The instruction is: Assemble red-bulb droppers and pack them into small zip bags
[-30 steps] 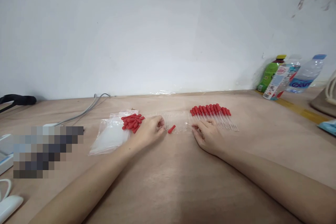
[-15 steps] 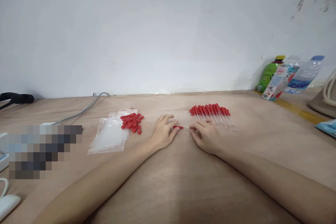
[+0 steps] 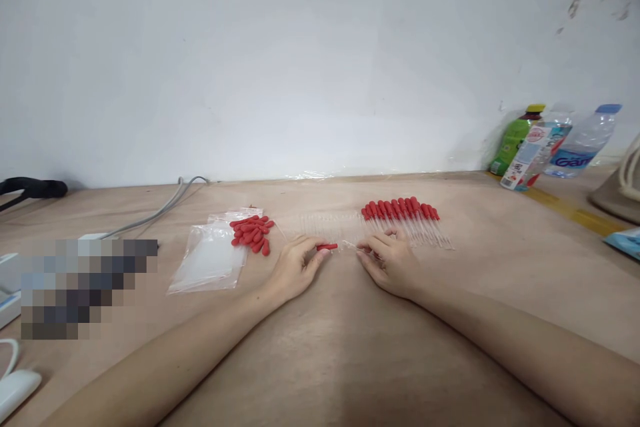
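Note:
Between thumb and fingers, my left hand (image 3: 299,265) pinches a red rubber dropper bulb (image 3: 327,247) whose end points right. Facing it, my right hand (image 3: 389,260) is closed on a thin clear glass dropper tube (image 3: 351,246) that reaches left; a small gap separates tube and bulb. Behind my hands lies a row of bare glass tubes (image 3: 320,221). Finished-looking droppers with red bulbs (image 3: 395,208) lie side by side beyond my right hand. To the left, a pile of loose red bulbs (image 3: 254,233) rests partly on clear plastic bags (image 3: 207,260).
Several bottles (image 3: 575,143) and a carton (image 3: 535,153) stand by the wall at the right. A grey cable (image 3: 160,209) runs across the left side of the table. A white mouse-like object (image 3: 19,390) lies near left, beside a blurred-out area.
My left hand has drawn back left and slightly nearer, now gripping the red bulb. My right hand has shifted a little left with the tube.

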A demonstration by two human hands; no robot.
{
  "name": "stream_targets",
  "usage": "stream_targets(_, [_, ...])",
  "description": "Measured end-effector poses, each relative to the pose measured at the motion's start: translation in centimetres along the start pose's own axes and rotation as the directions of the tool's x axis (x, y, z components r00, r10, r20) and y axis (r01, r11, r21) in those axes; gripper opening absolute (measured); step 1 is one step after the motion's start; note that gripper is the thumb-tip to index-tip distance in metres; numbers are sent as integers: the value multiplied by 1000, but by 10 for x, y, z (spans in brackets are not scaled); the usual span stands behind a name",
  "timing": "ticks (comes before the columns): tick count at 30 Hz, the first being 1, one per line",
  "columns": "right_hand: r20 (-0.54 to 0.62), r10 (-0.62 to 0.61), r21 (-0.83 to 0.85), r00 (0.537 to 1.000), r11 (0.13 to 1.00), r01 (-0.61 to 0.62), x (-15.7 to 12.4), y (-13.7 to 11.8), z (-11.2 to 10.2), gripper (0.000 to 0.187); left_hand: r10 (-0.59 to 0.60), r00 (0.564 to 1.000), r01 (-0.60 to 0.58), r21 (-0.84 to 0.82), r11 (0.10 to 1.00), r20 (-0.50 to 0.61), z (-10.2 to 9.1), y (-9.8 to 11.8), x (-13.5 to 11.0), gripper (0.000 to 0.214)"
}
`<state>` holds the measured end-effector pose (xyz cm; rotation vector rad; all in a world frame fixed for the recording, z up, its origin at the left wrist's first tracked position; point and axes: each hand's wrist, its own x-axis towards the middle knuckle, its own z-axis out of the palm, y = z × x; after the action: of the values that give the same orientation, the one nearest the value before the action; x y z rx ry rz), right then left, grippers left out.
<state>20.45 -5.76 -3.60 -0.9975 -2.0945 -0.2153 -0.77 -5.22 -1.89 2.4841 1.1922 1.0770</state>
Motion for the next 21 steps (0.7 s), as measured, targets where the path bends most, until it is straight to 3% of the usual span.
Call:
stream_targets(5, [31, -29, 33, 999, 999, 28, 1, -6, 2, 14, -45, 999, 45, -63, 997, 11, 1, 0, 0, 21])
stream_targets(11, [105, -70, 147, 992, 988, 54, 2, -7, 4, 12, -138, 985, 156, -178, 972, 106, 3, -1, 2, 22])
stream_targets(21, [183, -125, 234, 975, 969, 80, 5, -2, 3, 18, -53, 989, 79, -186, 979, 141, 0, -1, 2, 19])
